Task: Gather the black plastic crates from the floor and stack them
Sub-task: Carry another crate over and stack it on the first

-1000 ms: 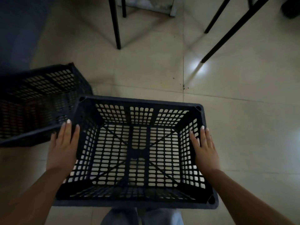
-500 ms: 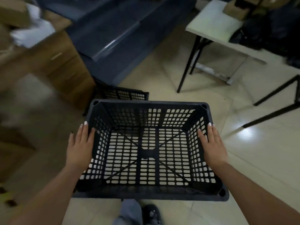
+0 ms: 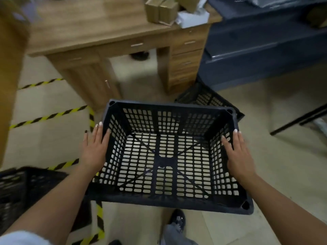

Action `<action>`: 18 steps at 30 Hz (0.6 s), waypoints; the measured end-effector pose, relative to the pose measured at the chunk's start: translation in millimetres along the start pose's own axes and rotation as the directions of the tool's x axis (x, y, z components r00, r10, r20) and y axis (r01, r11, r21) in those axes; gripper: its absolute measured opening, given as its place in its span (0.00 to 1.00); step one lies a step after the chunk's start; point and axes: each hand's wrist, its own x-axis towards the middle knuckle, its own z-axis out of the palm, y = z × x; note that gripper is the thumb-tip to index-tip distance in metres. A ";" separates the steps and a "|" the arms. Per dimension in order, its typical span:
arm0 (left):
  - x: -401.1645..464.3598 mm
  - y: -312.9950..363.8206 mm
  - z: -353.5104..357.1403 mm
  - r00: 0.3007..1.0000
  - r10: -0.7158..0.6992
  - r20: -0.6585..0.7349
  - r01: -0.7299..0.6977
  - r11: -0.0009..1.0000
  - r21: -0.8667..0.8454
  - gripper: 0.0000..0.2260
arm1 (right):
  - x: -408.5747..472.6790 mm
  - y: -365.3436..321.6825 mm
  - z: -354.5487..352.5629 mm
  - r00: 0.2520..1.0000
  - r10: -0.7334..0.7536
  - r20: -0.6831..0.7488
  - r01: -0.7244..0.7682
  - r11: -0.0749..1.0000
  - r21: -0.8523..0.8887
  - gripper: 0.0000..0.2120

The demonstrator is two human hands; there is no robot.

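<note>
I carry an empty black perforated crate (image 3: 168, 110) in front of me, above the floor. My left hand (image 3: 94, 149) presses flat on its left wall and my right hand (image 3: 238, 154) presses flat on its right wall. A second black crate (image 3: 208, 99) lies on the floor behind it, by the desk's corner, partly hidden. A third black crate (image 3: 21, 188) stands at the lower left, half cut off by the frame edge.
A wooden desk (image 3: 99, 32) with drawers and cardboard boxes stands ahead. A dark blue cabinet (image 3: 265, 50) is at the right. Yellow-black tape (image 3: 47, 117) marks the tiled floor. Black table legs (image 3: 299, 119) cross at right. My shoe (image 3: 177, 218) shows below.
My view has swung left with the held crate: the desk and tape lines now lie ahead, the floor crate has shifted right, and another crate appears at lower left.
</note>
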 end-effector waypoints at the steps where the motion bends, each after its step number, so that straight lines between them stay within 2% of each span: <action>1: -11.4 -21.3 6.7 0.999 -0.028 0.018 0.028 1.000 0.005 0.42 | 1.1 -20.8 -4.2 0.999 -0.029 0.016 0.029 1.000 0.007 0.36; 7: -85.2 -145.1 36.0 0.989 -0.144 0.021 0.143 0.989 0.046 0.39 | -13.6 -143.6 -18.1 0.985 -0.170 0.024 0.170 0.985 -0.019 0.36; 13: -148.3 -268.2 58.4 0.980 -0.196 0.023 0.196 0.981 0.009 0.39 | -47.3 -262.3 -14.8 0.962 -0.267 -0.048 0.266 0.963 -0.034 0.37; 18: -193.1 -333.8 80.4 0.972 -0.226 0.063 0.230 0.972 -0.058 0.39 | -67.4 -331.8 -25.9 0.942 -0.322 -0.100 0.310 0.944 -0.115 0.38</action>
